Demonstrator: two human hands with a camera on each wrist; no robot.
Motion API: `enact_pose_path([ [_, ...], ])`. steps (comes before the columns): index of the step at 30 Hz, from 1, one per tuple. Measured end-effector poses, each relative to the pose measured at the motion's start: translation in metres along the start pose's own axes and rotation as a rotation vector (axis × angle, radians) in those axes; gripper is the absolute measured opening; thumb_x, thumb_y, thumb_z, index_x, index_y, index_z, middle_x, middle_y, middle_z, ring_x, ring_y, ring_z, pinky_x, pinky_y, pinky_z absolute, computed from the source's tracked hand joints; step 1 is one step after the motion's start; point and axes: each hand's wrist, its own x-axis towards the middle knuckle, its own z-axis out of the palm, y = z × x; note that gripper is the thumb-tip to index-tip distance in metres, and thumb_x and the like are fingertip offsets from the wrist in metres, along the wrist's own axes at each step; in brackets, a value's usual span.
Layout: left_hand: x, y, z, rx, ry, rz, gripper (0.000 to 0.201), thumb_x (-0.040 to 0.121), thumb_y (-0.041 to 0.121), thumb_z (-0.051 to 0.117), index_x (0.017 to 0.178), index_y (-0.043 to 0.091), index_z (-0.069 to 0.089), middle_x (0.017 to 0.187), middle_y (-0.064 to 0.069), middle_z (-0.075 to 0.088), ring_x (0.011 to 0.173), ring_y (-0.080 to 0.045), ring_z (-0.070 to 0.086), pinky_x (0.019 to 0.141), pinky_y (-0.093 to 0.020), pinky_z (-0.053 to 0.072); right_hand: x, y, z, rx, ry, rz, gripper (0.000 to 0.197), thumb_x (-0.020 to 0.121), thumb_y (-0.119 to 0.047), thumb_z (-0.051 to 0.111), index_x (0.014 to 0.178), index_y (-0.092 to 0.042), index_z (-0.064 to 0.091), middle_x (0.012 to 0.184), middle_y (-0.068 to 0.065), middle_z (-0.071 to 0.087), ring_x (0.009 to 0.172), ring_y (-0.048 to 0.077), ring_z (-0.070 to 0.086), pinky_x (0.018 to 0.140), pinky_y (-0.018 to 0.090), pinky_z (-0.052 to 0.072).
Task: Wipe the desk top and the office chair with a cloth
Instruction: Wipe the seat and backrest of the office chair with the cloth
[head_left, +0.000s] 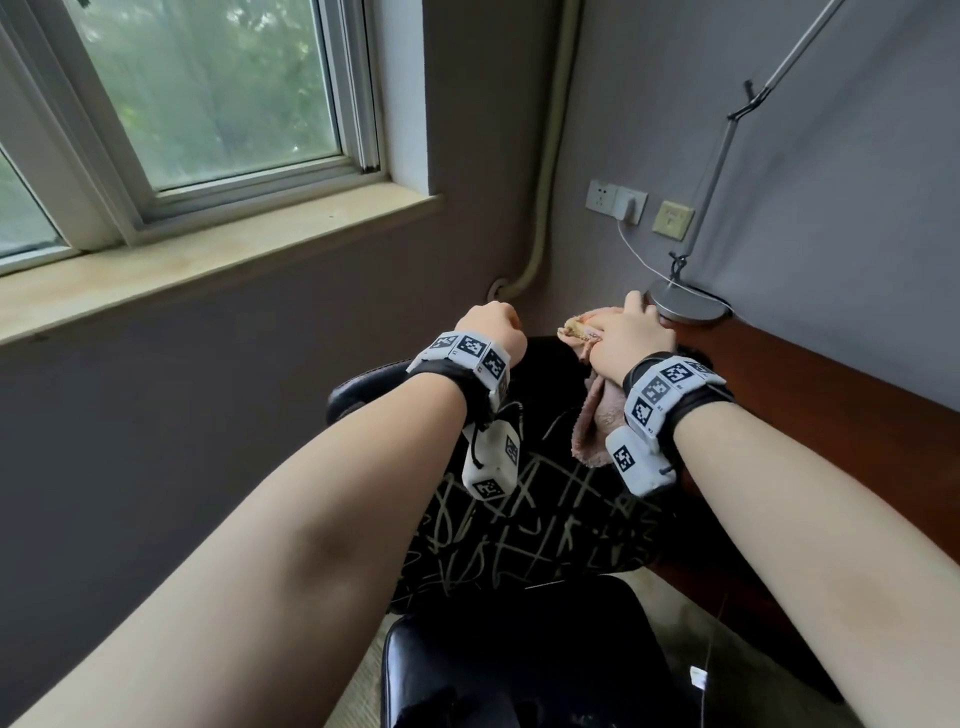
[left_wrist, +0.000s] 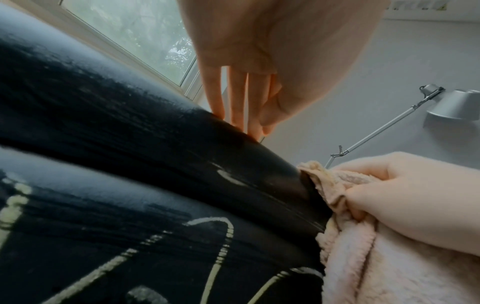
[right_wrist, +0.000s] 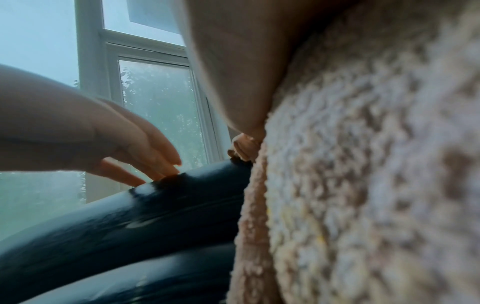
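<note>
Item 1 — cloth: pink-beige terry, nubbly pile, bunched and folded. It lies draped over the top edge of the chair back at its desk-side end, one flap hanging down the front face. The right hand presses on top of it with fingers curled into the folds; grip clenched on the cloth.

Item 2 — office chair: black leather-like upholstery, glossy, rounded top roll with a stitched seam below; the surface shows scuffs and pale worn patches in the left wrist view. A black fabric with cream line pattern covers the front of the back rest. Seat cushion is at the lower edge of the head view.

Item 3 — left hand: on the chair's top edge beside the cloth, not touching it. Fingers extend straight down behind the roll, tips against the leather, thumb alongside; grip released, holding nothing.

Item 4 — desk: reddish-brown wood, smooth, straight edge running along the right wall, just beside the chair.

Item 5 — lamp: brushed metal, round flat base on the desk's far corner, thin jointed arm, conical shade seen in the left wrist view. The right hand's fingertips are near the base.

Item 6 — surroundings: grey walls, window with pale stone sill to the left, wall sockets with a white cable, a pipe in the corner. A narrow gap separates chair back and corner wall.
</note>
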Motion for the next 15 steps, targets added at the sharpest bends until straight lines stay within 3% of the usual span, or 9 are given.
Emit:
enact_pose_path([
  [3,0.001,0.006,0.003,0.005,-0.029,-0.005,0.033,0.084,0.011,0.044,0.106,0.021,0.065,0.110,-0.007,0.064,0.095,-0.026,0.060,0.084,-0.033,0.051,0.004,0.022,0.000,0.023,-0.008,0.046,0.030,0.089,-0.031,0.050,0.118,-0.030,0.059,0.128,0.009,0.032,0.119,0.030,0.035,0.089,0.040,0.039],
  [8,0.001,0.022,0.023,0.038,-0.088,0.011,0.041,0.084,0.016,0.045,0.119,0.029,0.061,0.121,-0.002,0.061,0.110,-0.026,0.057,0.094,-0.034,0.045,0.010,0.049,0.002,0.048,-0.013,0.105,0.032,0.092,-0.031,0.046,0.122,-0.031,0.058,0.135,0.009,0.029,0.124,0.029,0.032,0.090,0.041,0.038],
  [15,0.007,0.039,0.043,0.152,-0.122,0.051,0.044,0.086,0.013,0.041,0.126,0.025,0.054,0.125,-0.002,0.058,0.116,-0.027,0.053,0.094,-0.032,0.040,0.016,0.092,0.004,0.123,-0.019,0.204,0.033,0.093,-0.024,0.047,0.122,-0.034,0.058,0.133,0.008,0.030,0.122,0.029,0.033,0.091,0.039,0.038],
])
